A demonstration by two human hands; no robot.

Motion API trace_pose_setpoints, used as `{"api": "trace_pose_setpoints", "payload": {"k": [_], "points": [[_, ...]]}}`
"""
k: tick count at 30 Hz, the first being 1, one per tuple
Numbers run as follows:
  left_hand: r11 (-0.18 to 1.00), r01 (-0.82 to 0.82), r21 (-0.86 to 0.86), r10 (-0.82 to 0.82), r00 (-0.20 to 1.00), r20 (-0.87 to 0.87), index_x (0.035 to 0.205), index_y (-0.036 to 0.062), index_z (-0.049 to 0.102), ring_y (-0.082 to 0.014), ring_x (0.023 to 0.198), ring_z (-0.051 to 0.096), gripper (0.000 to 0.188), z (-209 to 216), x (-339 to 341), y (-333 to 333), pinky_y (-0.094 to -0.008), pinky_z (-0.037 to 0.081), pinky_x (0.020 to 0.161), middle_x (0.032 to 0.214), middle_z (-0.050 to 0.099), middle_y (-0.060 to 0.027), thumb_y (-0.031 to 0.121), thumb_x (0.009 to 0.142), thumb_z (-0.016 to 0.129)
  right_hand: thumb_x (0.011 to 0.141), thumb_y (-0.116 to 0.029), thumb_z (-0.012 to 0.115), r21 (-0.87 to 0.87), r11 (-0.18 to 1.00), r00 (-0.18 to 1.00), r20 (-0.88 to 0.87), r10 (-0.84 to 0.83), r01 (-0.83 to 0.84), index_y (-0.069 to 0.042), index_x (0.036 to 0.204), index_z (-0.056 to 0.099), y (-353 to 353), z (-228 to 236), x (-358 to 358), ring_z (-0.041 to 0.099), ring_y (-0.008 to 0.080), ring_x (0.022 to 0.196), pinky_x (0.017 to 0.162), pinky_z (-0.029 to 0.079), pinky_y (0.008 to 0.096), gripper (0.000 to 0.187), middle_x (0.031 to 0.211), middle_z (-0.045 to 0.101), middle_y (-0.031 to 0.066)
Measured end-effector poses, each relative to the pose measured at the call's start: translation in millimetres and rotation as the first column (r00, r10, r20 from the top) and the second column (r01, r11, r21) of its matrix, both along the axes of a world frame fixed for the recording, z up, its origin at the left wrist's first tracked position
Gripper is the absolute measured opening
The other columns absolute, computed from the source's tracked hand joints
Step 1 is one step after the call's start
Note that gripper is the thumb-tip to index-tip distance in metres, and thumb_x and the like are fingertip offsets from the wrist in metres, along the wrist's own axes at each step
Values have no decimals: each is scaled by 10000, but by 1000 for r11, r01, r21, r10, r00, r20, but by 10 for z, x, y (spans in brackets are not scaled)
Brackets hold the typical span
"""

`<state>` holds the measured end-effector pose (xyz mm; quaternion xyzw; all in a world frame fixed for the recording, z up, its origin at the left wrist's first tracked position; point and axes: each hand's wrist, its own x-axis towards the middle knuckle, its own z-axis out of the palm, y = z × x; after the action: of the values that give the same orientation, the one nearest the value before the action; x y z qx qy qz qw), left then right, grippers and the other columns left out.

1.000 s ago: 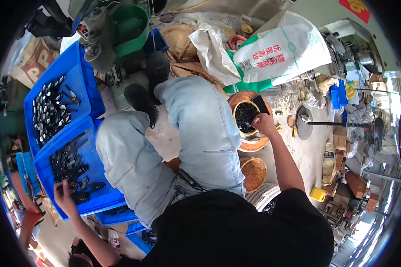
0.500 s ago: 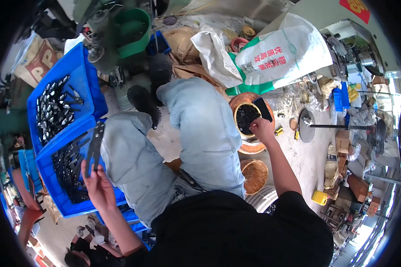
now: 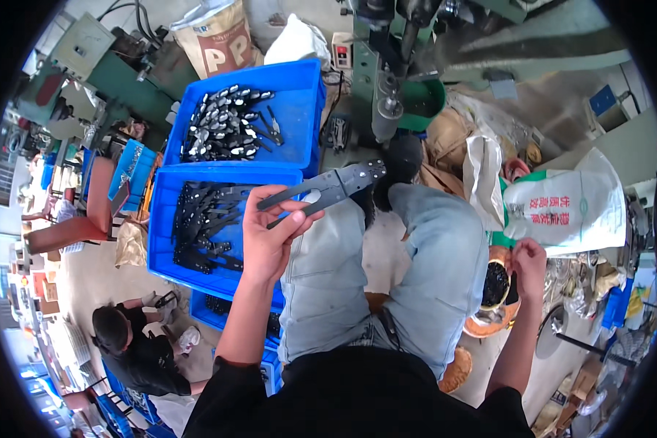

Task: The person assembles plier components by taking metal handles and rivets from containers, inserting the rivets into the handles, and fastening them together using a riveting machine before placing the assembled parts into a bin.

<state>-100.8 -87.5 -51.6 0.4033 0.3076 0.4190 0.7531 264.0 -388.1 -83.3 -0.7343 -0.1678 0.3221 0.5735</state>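
My left hand (image 3: 269, 237) grips a pair of flat black pliers (image 3: 347, 182) by its two legs. The riveted head points away to the upper right, above my thigh. On the right, my right hand (image 3: 529, 266) is raised beside a round container (image 3: 469, 323) of small black parts (image 3: 496, 283). Its fingers are curled together, and what they hold, if anything, is too small to make out. Left of my legs stands a blue bin (image 3: 152, 241) with dark flat pieces (image 3: 204, 219). Beyond it, another blue bin (image 3: 299, 139) holds black tools with shiny parts (image 3: 230, 120).
Ahead stands a green machine (image 3: 376, 80) with a green bucket (image 3: 423, 109) by it. White and green sacks (image 3: 562, 212) lie at the right. A wicker basket (image 3: 456, 371) sits by my right knee. Another person (image 3: 135, 350) works at lower left.
The view has turned left. My right hand has come up out of the container of small parts. My left hand has brought the pliers over from the bin side to above my lap.
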Motion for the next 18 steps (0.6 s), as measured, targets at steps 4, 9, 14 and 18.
{"api": "trace_pose_setpoints", "payload": {"k": [4, 9, 14, 18], "points": [[997, 72, 14, -72, 996, 60, 1143, 21, 480, -303, 833, 702, 373, 68, 99, 120, -261, 608, 697, 946, 663, -173, -58, 824, 657, 810, -50, 574, 222, 931, 939, 256, 230, -289, -34, 809, 564, 898, 497, -373, 607, 195, 895, 730, 489, 307, 19, 1008, 619, 122], [946, 290, -148, -246, 934, 260, 1139, -3, 476, -334, 877, 696, 373, 26, 190, 95, -291, 612, 721, 945, 660, -209, -66, 819, 658, 822, -106, 590, 460, 645, 758, 574, 308, -610, -27, 827, 538, 1739, 749, -1005, 529, 298, 1179, 1019, 388, 426, 95, 1276, 546, 234], [855, 432, -286, -332, 881, 337, 1204, 35, 460, -320, 948, 676, 423, -54, 408, -103, -331, 603, 788, 1083, 634, -193, -50, 832, 643, 884, -121, 474, 756, 499, 903, 309, 299, -423, -18, 931, 413, 2006, 818, -1194, 622, 360, 1013, 918, 477, 452, 129, 1057, 609, 328], [900, 340, -271, -258, 920, 296, 1275, 48, 412, -311, 1076, 625, 522, 151, 468, -208, -363, 583, 846, 1238, 563, -181, -36, 823, 659, 912, -142, 422, 769, 618, 982, 67, 174, -162, 4, 963, 386, 1981, 823, -1294, 670, 325, 697, 614, 570, 353, 158, 862, 633, 288]]}}
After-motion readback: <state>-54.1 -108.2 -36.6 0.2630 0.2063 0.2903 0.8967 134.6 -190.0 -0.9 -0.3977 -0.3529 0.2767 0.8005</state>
